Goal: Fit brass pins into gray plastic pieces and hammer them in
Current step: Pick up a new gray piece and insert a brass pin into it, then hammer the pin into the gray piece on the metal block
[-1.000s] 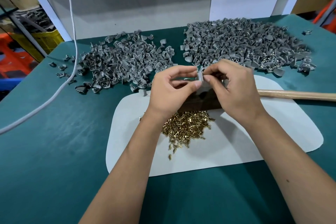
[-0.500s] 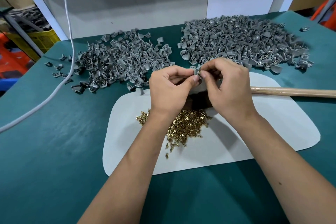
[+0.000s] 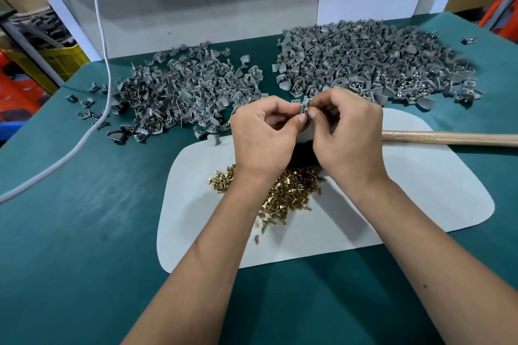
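My left hand (image 3: 263, 134) pinches a small gray plastic piece (image 3: 303, 107) between thumb and fingers, held up above the white mat (image 3: 406, 204). My right hand (image 3: 347, 134) pinches a brass pin (image 3: 308, 113) against that piece with its fingertips. A heap of loose brass pins (image 3: 288, 193) lies on the mat below my wrists. One pile of gray pieces (image 3: 185, 92) lies at the back left and a larger pile (image 3: 372, 61) at the back right. A wooden hammer handle (image 3: 448, 138) lies on the right; its head is hidden behind my right hand.
The table is covered in green cloth (image 3: 70, 232). A white cable (image 3: 92, 109) runs down across the left side. A dark block (image 3: 304, 152) sits under my hands. A white panel stands behind the piles, and yellow and orange crates are off the left edge.
Both hands stay together on the gray piece; my right fingertips have worked closer in against it. The view has shifted slightly.
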`<act>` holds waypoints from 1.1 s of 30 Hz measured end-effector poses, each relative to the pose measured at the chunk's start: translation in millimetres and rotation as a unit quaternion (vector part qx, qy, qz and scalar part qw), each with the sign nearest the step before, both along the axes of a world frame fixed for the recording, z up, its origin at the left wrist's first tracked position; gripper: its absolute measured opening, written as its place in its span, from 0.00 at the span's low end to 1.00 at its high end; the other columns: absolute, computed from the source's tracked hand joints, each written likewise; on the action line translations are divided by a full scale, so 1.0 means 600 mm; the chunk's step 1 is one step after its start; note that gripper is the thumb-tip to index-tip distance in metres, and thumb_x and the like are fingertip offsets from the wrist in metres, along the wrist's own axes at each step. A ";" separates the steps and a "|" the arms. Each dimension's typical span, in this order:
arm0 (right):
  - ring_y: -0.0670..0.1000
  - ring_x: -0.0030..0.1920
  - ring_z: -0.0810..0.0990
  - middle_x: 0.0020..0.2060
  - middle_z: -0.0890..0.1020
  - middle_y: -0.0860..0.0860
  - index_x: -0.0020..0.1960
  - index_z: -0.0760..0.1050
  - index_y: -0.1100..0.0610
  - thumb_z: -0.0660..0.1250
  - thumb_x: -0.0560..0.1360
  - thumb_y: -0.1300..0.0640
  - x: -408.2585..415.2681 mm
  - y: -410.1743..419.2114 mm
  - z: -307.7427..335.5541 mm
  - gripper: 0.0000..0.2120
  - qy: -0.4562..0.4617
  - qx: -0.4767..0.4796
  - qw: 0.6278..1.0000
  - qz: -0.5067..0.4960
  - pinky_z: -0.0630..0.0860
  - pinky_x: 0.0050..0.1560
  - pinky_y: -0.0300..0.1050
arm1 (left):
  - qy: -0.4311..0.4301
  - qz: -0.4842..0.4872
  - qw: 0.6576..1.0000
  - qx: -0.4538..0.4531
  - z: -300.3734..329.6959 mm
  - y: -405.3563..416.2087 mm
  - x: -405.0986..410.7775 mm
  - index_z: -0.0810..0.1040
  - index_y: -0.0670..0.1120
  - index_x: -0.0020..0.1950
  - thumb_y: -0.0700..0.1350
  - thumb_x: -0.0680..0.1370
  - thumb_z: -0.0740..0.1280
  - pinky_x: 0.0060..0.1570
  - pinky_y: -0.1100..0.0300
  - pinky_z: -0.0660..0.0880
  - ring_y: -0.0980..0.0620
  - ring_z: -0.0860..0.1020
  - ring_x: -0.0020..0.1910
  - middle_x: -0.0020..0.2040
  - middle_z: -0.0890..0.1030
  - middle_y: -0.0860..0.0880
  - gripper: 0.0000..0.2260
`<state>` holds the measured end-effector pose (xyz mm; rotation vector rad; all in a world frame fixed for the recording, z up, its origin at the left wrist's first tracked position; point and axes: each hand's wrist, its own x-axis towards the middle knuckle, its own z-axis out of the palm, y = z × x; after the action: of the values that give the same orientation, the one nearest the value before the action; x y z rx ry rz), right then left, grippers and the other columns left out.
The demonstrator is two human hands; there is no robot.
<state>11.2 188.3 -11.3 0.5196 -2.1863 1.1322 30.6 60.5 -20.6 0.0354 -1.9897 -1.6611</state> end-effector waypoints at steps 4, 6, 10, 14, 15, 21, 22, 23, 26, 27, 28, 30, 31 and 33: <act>0.49 0.42 0.78 0.42 0.84 0.53 0.46 0.81 0.62 0.70 0.74 0.67 0.001 0.002 0.001 0.03 -0.022 0.012 1.000 -0.003 0.73 0.47 0.37 | 0.017 -0.004 0.996 -0.083 0.000 0.005 0.003 0.84 0.42 0.45 0.31 0.69 0.77 0.47 0.52 0.85 0.54 0.86 0.41 0.41 0.86 0.48 0.09; 0.50 0.42 0.79 0.42 0.84 0.53 0.46 0.82 0.62 0.70 0.75 0.66 0.001 0.007 0.006 0.03 -0.028 0.029 0.999 0.008 0.74 0.48 0.39 | 0.028 0.008 0.993 -0.111 -0.001 0.007 0.004 0.83 0.42 0.45 0.31 0.69 0.77 0.45 0.52 0.85 0.55 0.85 0.39 0.40 0.85 0.50 0.09; 0.48 0.44 0.79 0.43 0.84 0.50 0.50 0.84 0.59 0.69 0.79 0.61 -0.007 0.030 0.030 0.06 -0.037 0.087 0.993 0.070 0.69 0.48 0.32 | 0.037 0.051 0.988 -0.138 0.002 0.001 0.005 0.83 0.45 0.49 0.35 0.69 0.80 0.45 0.56 0.84 0.58 0.84 0.40 0.41 0.84 0.54 0.13; 0.50 0.48 0.80 0.47 0.85 0.50 0.55 0.83 0.55 0.69 0.77 0.62 -0.053 0.094 0.047 0.08 -0.166 0.209 0.963 0.025 0.72 0.52 0.37 | 0.012 0.059 0.990 -0.130 0.008 -0.010 0.005 0.80 0.50 0.55 0.40 0.69 0.81 0.48 0.65 0.82 0.61 0.83 0.44 0.43 0.83 0.55 0.18; 0.52 0.49 0.81 0.47 0.85 0.50 0.55 0.83 0.55 0.70 0.77 0.61 -0.063 0.110 0.046 0.09 -0.204 0.270 0.941 0.014 0.74 0.53 0.40 | 0.007 0.056 0.987 -0.148 0.009 -0.012 0.004 0.81 0.50 0.54 0.41 0.71 0.80 0.49 0.65 0.81 0.61 0.83 0.45 0.44 0.84 0.56 0.16; 0.57 0.49 0.80 0.46 0.85 0.53 0.50 0.81 0.53 0.74 0.75 0.56 -0.070 0.142 0.024 0.05 -0.268 0.375 0.887 -0.008 0.77 0.51 0.49 | -0.040 -0.010 0.953 -0.301 0.001 -0.039 -0.003 0.88 0.51 0.48 0.44 0.76 0.76 0.61 0.63 0.70 0.56 0.77 0.57 0.49 0.85 0.57 0.03; 0.57 0.49 0.80 0.47 0.84 0.54 0.50 0.80 0.53 0.73 0.76 0.55 -0.071 0.143 0.020 0.04 -0.264 0.367 0.892 -0.007 0.77 0.51 0.50 | -0.048 -0.017 0.952 -0.301 -0.002 -0.043 -0.004 0.88 0.52 0.48 0.45 0.76 0.76 0.64 0.60 0.68 0.53 0.75 0.61 0.51 0.85 0.56 0.03; 0.58 0.50 0.79 0.49 0.84 0.56 0.50 0.78 0.55 0.72 0.77 0.55 -0.073 0.146 0.016 0.04 -0.257 0.370 0.893 -0.009 0.77 0.52 0.51 | -0.055 -0.020 0.954 -0.293 -0.004 -0.046 -0.005 0.88 0.53 0.48 0.45 0.76 0.76 0.67 0.58 0.67 0.52 0.74 0.63 0.53 0.85 0.55 0.03; 0.63 0.51 0.79 0.51 0.82 0.61 0.52 0.76 0.58 0.66 0.81 0.56 -0.079 0.151 0.012 0.06 -0.233 0.359 0.903 -0.046 0.77 0.54 0.57 | -0.062 -0.019 0.963 -0.263 -0.008 -0.055 -0.007 0.87 0.54 0.50 0.47 0.74 0.78 0.69 0.55 0.67 0.51 0.75 0.64 0.56 0.84 0.55 0.06; 0.63 0.48 0.78 0.48 0.82 0.60 0.52 0.75 0.58 0.63 0.83 0.55 -0.079 0.151 0.015 0.06 -0.225 0.333 0.914 -0.060 0.78 0.51 0.59 | -0.065 -0.022 0.966 -0.249 -0.009 -0.058 -0.007 0.87 0.54 0.50 0.47 0.73 0.79 0.70 0.54 0.69 0.53 0.76 0.64 0.56 0.84 0.55 0.07; 0.63 0.45 0.78 0.46 0.82 0.60 0.51 0.73 0.57 0.62 0.83 0.55 -0.080 0.150 0.021 0.06 -0.213 0.302 0.927 -0.070 0.78 0.49 0.59 | -0.071 -0.028 0.970 -0.232 -0.009 -0.059 -0.008 0.87 0.53 0.50 0.46 0.73 0.79 0.69 0.52 0.71 0.55 0.77 0.63 0.56 0.84 0.55 0.07; 0.62 0.40 0.77 0.41 0.81 0.58 0.50 0.72 0.55 0.59 0.84 0.54 -0.078 0.143 0.037 0.07 -0.175 0.251 0.949 -0.073 0.76 0.43 0.56 | -0.081 -0.038 0.976 -0.199 -0.011 -0.059 -0.009 0.87 0.52 0.49 0.43 0.72 0.79 0.68 0.51 0.74 0.58 0.79 0.61 0.56 0.84 0.54 0.08; 0.59 0.37 0.76 0.38 0.80 0.57 0.49 0.72 0.54 0.59 0.85 0.53 -0.074 0.137 0.046 0.08 -0.159 0.230 0.958 -0.063 0.73 0.39 0.52 | -0.084 -0.039 0.978 -0.187 -0.011 -0.058 -0.009 0.87 0.51 0.48 0.42 0.72 0.79 0.68 0.51 0.74 0.59 0.80 0.60 0.56 0.85 0.54 0.08; 0.53 0.32 0.74 0.34 0.77 0.51 0.51 0.75 0.52 0.59 0.84 0.51 -0.063 0.122 0.063 0.09 -0.146 0.207 0.967 -0.025 0.66 0.34 0.48 | -0.091 -0.038 0.981 -0.168 -0.013 -0.054 -0.010 0.87 0.49 0.46 0.41 0.72 0.79 0.67 0.52 0.75 0.58 0.81 0.59 0.56 0.85 0.52 0.06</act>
<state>-26.6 261.2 26.6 0.4924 -2.6999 0.7589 24.4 27.8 -28.2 -0.0115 -2.4150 -1.3857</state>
